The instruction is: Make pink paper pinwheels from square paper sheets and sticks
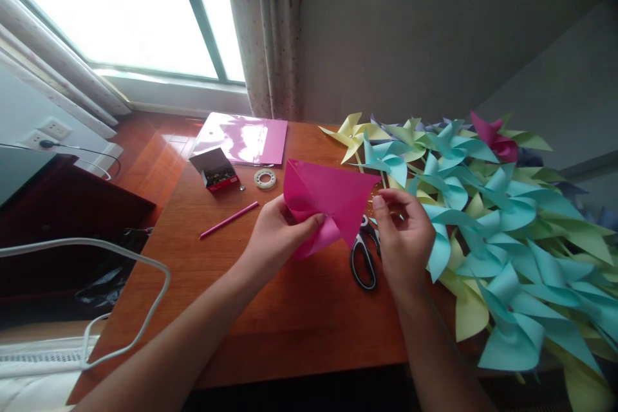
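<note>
The left hand [280, 232] pinches the pink paper [328, 203]. The right hand [403, 235], fingers curled, hovers over the scissors [363, 261].

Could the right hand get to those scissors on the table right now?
Probably yes. The scissors lie on the table just beside the right hand, with only an edge of the pink paper above the blades; the handles lie uncovered.

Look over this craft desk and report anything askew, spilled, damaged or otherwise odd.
Nothing looks spilled or damaged. One oddity: the pile of paper pinwheels overhangs the right edge of the table. The left hand holds the folded pink paper; the right hand is beside it, above the scissors.
</note>
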`<control>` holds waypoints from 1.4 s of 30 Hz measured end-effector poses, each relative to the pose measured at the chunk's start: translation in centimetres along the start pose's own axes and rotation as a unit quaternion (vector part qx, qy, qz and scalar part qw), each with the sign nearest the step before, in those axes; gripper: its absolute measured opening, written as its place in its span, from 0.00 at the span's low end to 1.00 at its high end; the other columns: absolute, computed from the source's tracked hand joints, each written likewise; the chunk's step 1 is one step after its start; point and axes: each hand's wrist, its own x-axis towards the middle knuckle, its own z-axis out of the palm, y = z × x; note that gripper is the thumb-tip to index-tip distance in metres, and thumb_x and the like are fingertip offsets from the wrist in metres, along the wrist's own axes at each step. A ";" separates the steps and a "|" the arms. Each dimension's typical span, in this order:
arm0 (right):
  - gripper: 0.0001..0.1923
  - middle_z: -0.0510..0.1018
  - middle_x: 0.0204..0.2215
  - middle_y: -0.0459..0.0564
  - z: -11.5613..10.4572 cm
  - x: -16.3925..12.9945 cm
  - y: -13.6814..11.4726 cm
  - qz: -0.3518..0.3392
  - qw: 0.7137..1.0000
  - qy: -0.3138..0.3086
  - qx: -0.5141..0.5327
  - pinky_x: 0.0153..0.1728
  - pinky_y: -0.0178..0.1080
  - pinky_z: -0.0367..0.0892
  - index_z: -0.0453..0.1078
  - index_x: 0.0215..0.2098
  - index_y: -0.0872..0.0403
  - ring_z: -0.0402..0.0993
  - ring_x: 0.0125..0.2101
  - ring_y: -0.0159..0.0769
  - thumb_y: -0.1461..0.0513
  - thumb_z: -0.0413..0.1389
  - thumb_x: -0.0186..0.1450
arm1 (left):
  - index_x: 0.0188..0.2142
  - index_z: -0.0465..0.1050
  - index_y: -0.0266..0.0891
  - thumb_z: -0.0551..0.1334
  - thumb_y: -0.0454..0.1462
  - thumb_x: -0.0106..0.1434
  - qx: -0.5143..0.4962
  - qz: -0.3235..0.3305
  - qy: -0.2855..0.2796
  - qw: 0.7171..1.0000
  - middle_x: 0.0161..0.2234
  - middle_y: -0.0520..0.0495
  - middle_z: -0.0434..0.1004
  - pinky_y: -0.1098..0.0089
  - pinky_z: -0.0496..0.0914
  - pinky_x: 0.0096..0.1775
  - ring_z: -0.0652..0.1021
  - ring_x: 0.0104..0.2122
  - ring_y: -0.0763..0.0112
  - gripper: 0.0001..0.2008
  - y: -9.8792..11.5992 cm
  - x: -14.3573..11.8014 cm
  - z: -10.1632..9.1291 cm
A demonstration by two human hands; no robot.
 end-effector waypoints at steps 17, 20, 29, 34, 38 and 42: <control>0.06 0.79 0.35 0.48 0.2 -0.9 -0.4 -0.164 0.986 -0.007 0.017 0.37 0.42 0.73 0.78 0.39 0.49 0.77 0.37 0.38 0.66 0.63 0.65 | 0.33 0.78 0.34 0.74 0.35 0.51 0.008 -0.011 0.011 1.000 0.32 0.48 0.83 0.73 0.70 0.32 0.77 0.29 0.70 0.11 -0.1 0.1 -0.3; 0.13 0.79 0.36 0.49 -0.1 -1.0 -0.7 -0.276 0.958 -0.061 -0.046 0.39 0.45 0.74 0.78 0.42 0.47 0.76 0.37 0.39 0.70 0.62 0.64 | 0.33 0.78 0.34 0.74 0.35 0.51 0.006 -0.004 0.011 1.000 0.31 0.49 0.83 0.74 0.69 0.31 0.77 0.29 0.71 0.10 -0.1 0.1 -0.3; 0.17 0.80 0.35 0.52 0.3 -1.0 -0.5 -0.383 0.902 -0.156 -0.124 0.43 0.46 0.74 0.78 0.45 0.50 0.73 0.39 0.42 0.74 0.61 0.63 | 0.31 0.77 0.33 0.74 0.32 0.47 -0.027 -0.013 0.016 0.999 0.29 0.49 0.82 0.74 0.70 0.31 0.76 0.28 0.71 0.12 -0.1 0.4 -0.1; 0.16 0.80 0.35 0.53 0.4 -0.9 -0.3 -0.386 0.896 -0.170 -0.139 0.43 0.46 0.73 0.79 0.45 0.52 0.71 0.38 0.42 0.74 0.61 0.63 | 0.34 0.78 0.33 0.76 0.32 0.45 -0.062 -0.022 -0.002 0.998 0.31 0.47 0.84 0.72 0.72 0.34 0.78 0.30 0.68 0.16 0.0 0.2 -0.1; 0.16 0.79 0.35 0.54 0.4 -0.9 -0.3 -0.377 0.897 -0.180 -0.145 0.41 0.44 0.73 0.80 0.45 0.53 0.71 0.38 0.42 0.74 0.60 0.63 | 0.34 0.78 0.33 0.76 0.32 0.45 -0.067 -0.024 -0.007 0.997 0.30 0.48 0.84 0.72 0.73 0.35 0.79 0.31 0.67 0.15 0.0 0.0 -0.1; 0.15 0.80 0.36 0.54 0.4 -0.8 -0.3 -0.373 0.898 -0.181 -0.147 0.41 0.44 0.72 0.80 0.45 0.54 0.71 0.38 0.42 0.74 0.60 0.64 | 0.33 0.78 0.33 0.75 0.32 0.46 -0.063 -0.023 -0.007 0.998 0.29 0.48 0.83 0.72 0.73 0.35 0.79 0.31 0.68 0.14 0.0 0.0 -0.1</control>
